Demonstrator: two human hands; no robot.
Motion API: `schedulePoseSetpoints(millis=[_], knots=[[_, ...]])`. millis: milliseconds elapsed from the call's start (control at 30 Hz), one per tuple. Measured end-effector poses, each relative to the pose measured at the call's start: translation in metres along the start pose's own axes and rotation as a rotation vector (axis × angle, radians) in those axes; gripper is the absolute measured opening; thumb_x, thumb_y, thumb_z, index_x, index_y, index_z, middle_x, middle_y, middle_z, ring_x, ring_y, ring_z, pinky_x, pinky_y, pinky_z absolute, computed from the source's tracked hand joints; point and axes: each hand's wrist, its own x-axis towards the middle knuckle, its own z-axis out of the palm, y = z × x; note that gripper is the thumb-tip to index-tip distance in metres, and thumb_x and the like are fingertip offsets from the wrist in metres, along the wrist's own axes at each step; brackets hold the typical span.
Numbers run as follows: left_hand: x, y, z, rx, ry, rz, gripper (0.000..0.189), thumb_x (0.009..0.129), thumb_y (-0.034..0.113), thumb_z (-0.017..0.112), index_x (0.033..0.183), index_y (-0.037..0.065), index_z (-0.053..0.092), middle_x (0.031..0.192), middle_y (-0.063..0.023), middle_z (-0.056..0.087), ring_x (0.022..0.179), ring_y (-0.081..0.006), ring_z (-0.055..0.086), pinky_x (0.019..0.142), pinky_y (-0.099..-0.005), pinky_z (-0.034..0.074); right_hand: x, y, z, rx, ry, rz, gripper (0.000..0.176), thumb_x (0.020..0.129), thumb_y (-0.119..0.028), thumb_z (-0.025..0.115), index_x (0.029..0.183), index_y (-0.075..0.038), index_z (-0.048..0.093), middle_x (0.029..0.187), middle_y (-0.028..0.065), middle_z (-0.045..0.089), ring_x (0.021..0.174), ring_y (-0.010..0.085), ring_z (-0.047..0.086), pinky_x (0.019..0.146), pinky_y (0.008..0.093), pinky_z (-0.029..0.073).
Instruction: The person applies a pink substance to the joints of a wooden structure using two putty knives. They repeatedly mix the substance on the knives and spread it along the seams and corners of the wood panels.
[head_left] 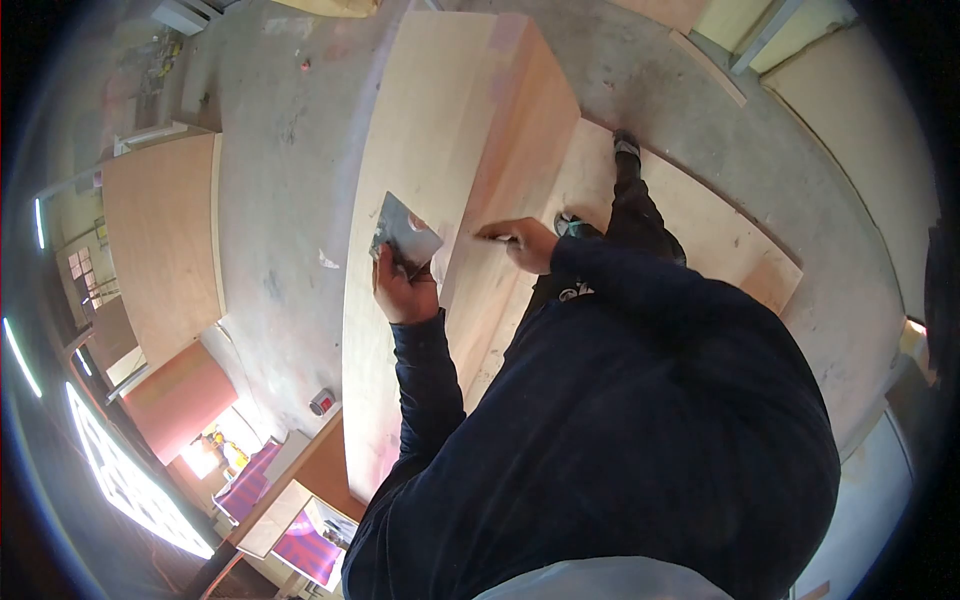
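Observation:
A flat grey metal plate, like a putty scraper, is in my left hand, tilted above the pale top of a long wooden cabinet. A small pinkish dab, perhaps filler, shows near one corner of the plate. To the right, my right hand is closed with its fingertips at the cabinet's side face, near the long edge. Whatever it pinches is blurred and too small to name. Pinkish smears mark the wood near its far end.
My feet are on or beside a low wooden panel at the cabinet's right. Concrete floor lies to the left, with a large wooden panel beyond it. A small red-and-grey object sits near the cabinet's near end.

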Motion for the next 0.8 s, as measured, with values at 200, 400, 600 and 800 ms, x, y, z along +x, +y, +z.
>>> schedulePoseSetpoints(millis=[200,400,600,800], knots=[[-0.024,-0.009,0.017,-0.07,-0.076,-0.196,0.032,0.097,0.019,0.045,0.122,0.001,0.051,0.118,-0.0124,0.059,0.11,-0.0285,0.057,0.095,-0.0448,0.047,-0.001,-0.114,-0.041,0.319,0.18,-0.101,0.048,0.081,0.014,0.049,0.125,-0.002,0.047,0.123,0.0138,0.054,0.119,0.0243,0.053,0.099,0.0351,0.042],[-0.038,-0.026,0.054,-0.286,0.004,-0.205,0.025,0.095,0.016,0.048,0.117,0.005,0.054,0.11,-0.0089,0.061,0.101,-0.0213,0.06,0.087,-0.0373,0.051,-0.004,-0.113,-0.046,-0.092,0.056,-0.559,0.044,0.077,0.021,0.049,0.115,-0.002,0.053,0.127,0.0178,0.051,0.121,0.035,0.049,0.097,0.0382,0.045],[-0.041,0.013,0.104,-0.4,0.075,0.103,0.016,0.094,0.013,0.054,0.109,0.007,0.058,0.099,-0.0036,0.066,0.089,-0.0159,0.064,0.077,-0.0313,0.053,0.003,-0.017,-0.095,-0.405,0.034,-0.298,0.057,0.071,0.018,0.045,0.122,-0.005,0.053,0.124,0.0177,0.055,0.114,0.0346,0.054,0.095,0.0381,0.045],[-0.05,0.037,0.122,-0.261,0.198,0.168,0.017,0.095,0.012,0.053,0.11,0.007,0.058,0.101,-0.0038,0.066,0.09,-0.0158,0.063,0.075,-0.0299,0.052,0.098,0.038,-0.191,-0.06,0.656,-0.063,0.055,0.074,0.007,0.047,0.127,-0.008,0.052,0.119,0.015,0.06,0.112,0.0275,0.058,0.093,0.0339,0.046]])
